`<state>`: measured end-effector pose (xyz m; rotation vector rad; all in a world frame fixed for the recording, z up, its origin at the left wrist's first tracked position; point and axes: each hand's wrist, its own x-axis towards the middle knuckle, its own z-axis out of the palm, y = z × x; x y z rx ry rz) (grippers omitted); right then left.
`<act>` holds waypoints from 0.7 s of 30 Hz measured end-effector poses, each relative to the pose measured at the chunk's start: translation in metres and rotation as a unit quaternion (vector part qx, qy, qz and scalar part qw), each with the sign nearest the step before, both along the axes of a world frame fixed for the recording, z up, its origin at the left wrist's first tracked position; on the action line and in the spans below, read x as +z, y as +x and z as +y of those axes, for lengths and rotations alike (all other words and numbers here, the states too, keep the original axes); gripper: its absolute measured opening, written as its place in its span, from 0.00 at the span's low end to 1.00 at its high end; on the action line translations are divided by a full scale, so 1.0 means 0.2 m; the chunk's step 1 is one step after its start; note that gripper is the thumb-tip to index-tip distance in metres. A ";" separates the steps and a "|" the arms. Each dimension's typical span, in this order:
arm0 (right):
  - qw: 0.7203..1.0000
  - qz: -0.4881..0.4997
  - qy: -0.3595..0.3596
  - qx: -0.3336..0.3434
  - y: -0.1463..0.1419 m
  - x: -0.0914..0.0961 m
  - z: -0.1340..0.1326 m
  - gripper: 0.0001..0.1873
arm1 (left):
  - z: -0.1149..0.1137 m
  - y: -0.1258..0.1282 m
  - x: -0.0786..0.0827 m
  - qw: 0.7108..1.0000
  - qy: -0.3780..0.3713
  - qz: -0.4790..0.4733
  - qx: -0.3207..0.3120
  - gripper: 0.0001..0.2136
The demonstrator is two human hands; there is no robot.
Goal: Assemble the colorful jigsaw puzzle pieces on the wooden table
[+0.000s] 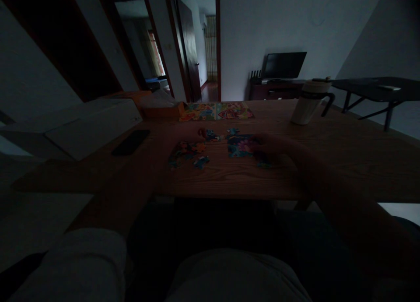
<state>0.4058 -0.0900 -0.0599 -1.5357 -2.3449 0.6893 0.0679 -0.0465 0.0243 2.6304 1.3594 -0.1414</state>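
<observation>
Jigsaw puzzle (238, 149), back from the table's (223, 179) near edge, seems mid-fitting, left hand (185, 131) and right hand (268, 143) too dark to tell their grip, next needing aligned edges.

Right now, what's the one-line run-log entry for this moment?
left hand: at loose puzzle pieces, grip unclear | right hand: at right side of joined puzzle section, grip unclear | surface: wooden table | light: dim

We are holding both arms (323, 181) outstretched, and our left hand (181, 132) and right hand (271, 143) are pointing inward.
</observation>
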 end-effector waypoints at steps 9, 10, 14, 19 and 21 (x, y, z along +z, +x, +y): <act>1.000 -0.016 -0.002 -0.013 -0.03 0.03 -0.03 0.24 | 0.28 0.55 -0.19 0.995 0.076 -0.066 -0.020 0.18; 1.000 -0.020 0.000 -0.017 -0.03 0.03 -0.03 0.24 | 0.30 0.59 -0.21 0.995 0.076 -0.064 -0.016 0.19; 1.000 -0.014 -0.001 -0.010 -0.04 0.04 -0.03 0.24 | 0.38 0.69 -0.27 0.998 0.049 -0.026 -0.001 0.22; 1.000 -0.014 0.008 0.016 -0.05 0.07 -0.04 0.24 | 0.41 0.66 -0.24 0.999 0.032 -0.012 0.022 0.25; 1.000 -0.022 0.010 0.004 -0.06 0.07 -0.05 0.23 | 0.42 0.63 -0.23 0.999 0.020 -0.016 0.040 0.26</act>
